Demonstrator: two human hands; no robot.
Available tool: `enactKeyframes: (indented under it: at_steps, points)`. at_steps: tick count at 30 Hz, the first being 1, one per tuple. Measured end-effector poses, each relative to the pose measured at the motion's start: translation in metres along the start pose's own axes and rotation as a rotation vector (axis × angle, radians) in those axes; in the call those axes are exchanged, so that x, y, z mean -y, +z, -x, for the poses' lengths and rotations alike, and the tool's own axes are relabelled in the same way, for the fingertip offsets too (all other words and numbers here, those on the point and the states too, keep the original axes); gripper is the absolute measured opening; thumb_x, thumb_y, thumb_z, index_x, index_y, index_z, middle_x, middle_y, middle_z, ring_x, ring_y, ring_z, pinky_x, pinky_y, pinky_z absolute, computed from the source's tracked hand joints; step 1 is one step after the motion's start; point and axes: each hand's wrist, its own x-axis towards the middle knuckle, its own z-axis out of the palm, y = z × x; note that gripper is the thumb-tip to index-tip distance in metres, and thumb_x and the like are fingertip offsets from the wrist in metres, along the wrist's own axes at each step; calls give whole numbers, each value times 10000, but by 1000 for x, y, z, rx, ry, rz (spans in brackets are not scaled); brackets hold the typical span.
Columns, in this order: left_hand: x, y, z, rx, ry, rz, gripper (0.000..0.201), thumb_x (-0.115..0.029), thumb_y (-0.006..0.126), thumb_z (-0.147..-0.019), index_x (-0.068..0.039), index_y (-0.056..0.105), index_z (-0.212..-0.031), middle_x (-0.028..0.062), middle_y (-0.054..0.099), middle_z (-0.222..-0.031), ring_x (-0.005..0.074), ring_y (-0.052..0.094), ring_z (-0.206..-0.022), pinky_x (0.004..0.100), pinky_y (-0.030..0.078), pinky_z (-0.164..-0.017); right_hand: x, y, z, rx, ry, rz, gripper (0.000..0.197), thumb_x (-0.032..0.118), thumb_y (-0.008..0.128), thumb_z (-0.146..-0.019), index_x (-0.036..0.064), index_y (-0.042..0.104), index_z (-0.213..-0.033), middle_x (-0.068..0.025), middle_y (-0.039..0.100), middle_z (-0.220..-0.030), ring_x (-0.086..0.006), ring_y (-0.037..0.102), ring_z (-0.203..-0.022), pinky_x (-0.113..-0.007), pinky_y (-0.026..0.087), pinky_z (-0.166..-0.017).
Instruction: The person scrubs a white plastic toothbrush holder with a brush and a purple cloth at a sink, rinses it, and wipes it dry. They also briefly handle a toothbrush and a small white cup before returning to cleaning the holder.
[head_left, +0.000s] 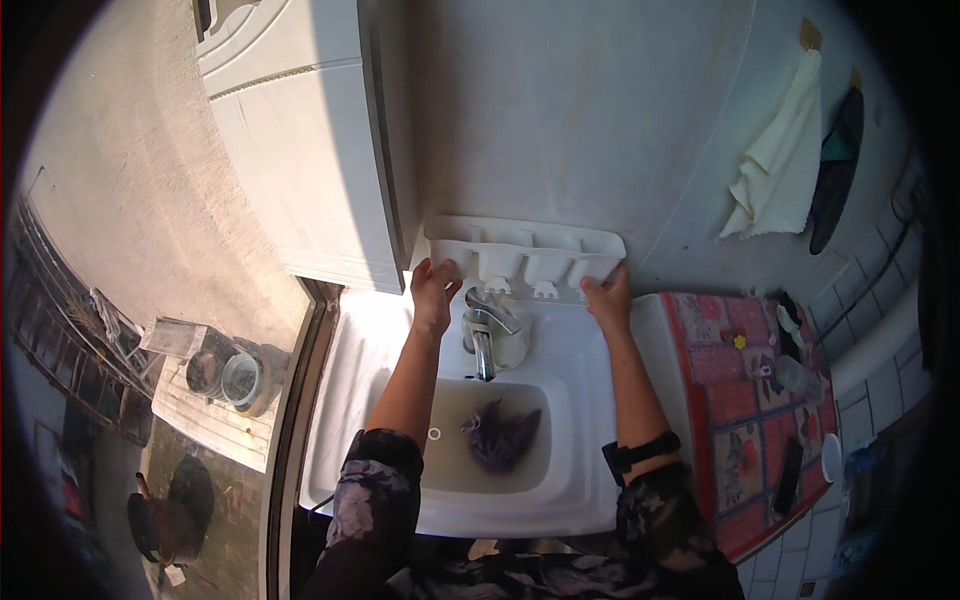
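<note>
A white plastic wall rack (525, 237), divided into compartments with small hooks along its lower edge, is held level between both hands, close to the wall behind the sink. My left hand (436, 296) is closed around its left end. At the right end, my right hand (609, 300) grips the rack with the thumb in front. Just below it stands the chrome faucet (482, 345) of a white washbasin (590, 470). Cloudy water fills the bowl, and a dark purple cloth (503, 437) lies in it.
A white cabinet (295, 150) stands to the left, beside a window frame (290, 440). On the right is a table with a red patterned cover (735, 400), carrying a dark phone-like object (788, 475) and small items. A pale towel (780, 150) hangs on the wall.
</note>
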Motion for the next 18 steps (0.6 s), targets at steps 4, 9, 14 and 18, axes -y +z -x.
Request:
enactKeyframes:
  at_steps: [4,9,14,18]
  points:
    - [4,2,-1,-51,0,-27,494,-171,662,-817,-13,434,-1226,117,595,-994,195,604,-852,312,513,-711,1,-5,0,110,81,56,593,229,704,-731,-31,448,-1198,-193,605,-1049,-293,611,-914,-374,488,-792]
    - [2,2,1,-84,9,-88,554,-198,666,-828,6,404,-1272,142,594,-1034,226,609,-896,338,544,-723,0,-4,-3,18,-118,359,494,294,692,-749,-39,510,-1066,-215,627,-966,-343,624,-887,-399,482,-792]
    - [-2,5,4,-67,37,-125,531,-192,662,-836,15,412,-1257,149,590,-1047,234,615,-890,330,562,-700,0,-3,-6,33,-141,387,482,300,705,-738,-48,527,-1020,-229,626,-968,-361,622,-892,-410,482,-788]
    - [0,7,4,-105,49,-146,554,-204,675,-831,33,408,-1254,152,588,-1048,245,618,-894,333,570,-689,5,-3,-6,81,-127,308,499,300,720,-723,-60,527,-1010,-229,621,-974,-362,621,-890,-413,484,-779]
